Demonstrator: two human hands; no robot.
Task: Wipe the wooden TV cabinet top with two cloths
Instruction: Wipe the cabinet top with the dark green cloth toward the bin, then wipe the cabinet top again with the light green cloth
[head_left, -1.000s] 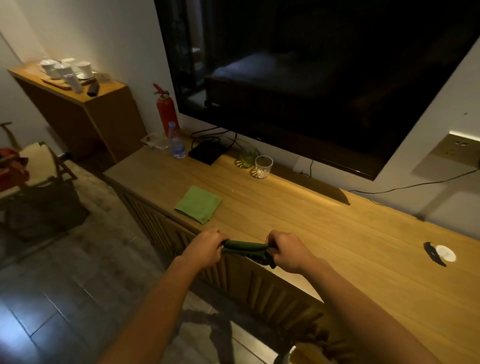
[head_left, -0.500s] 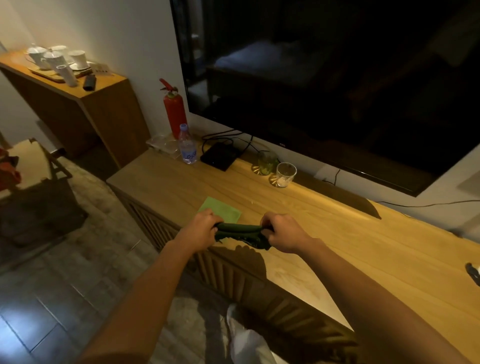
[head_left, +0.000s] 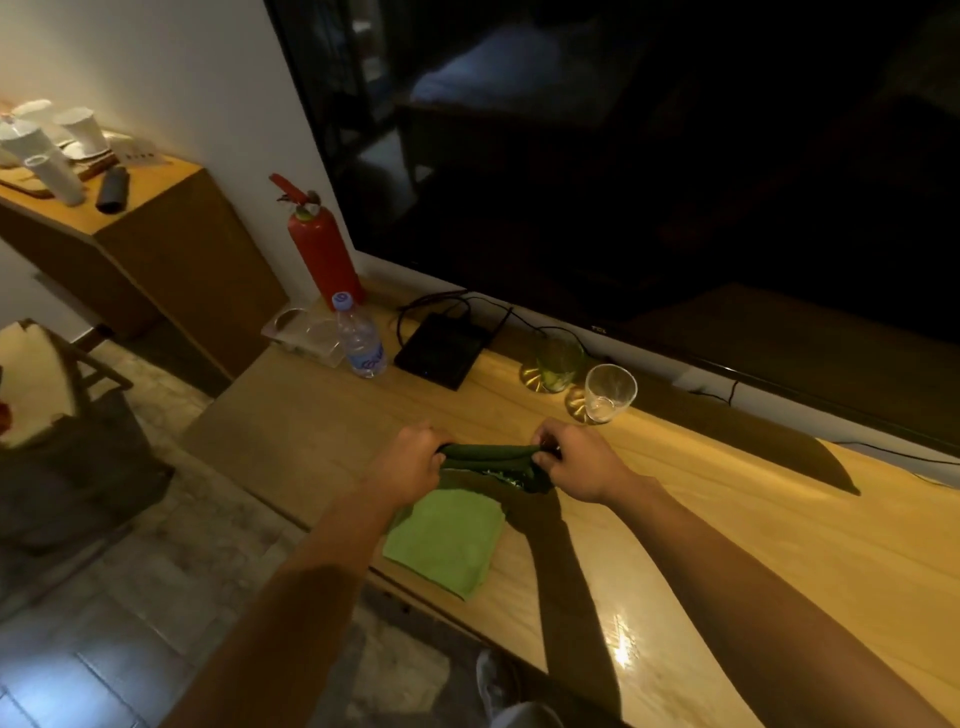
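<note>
Both hands are closed on the ends of a bunched dark green cloth (head_left: 491, 457), the left hand (head_left: 410, 462) and right hand (head_left: 576, 462) holding it just above the cabinet top (head_left: 727, 525); a folded light green cloth (head_left: 447, 545) lies nearer the front edge. This looks like the preparing step: next the dark cloth needs spreading flat. Open wood runs right of the light cloth; a glass (head_left: 608, 392) and bottle (head_left: 361, 338) stand behind it.

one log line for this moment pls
hands: left and right grip bunched dark green cloth | folded light green cloth flat on wooden cabinet top | wiping: not started
</note>
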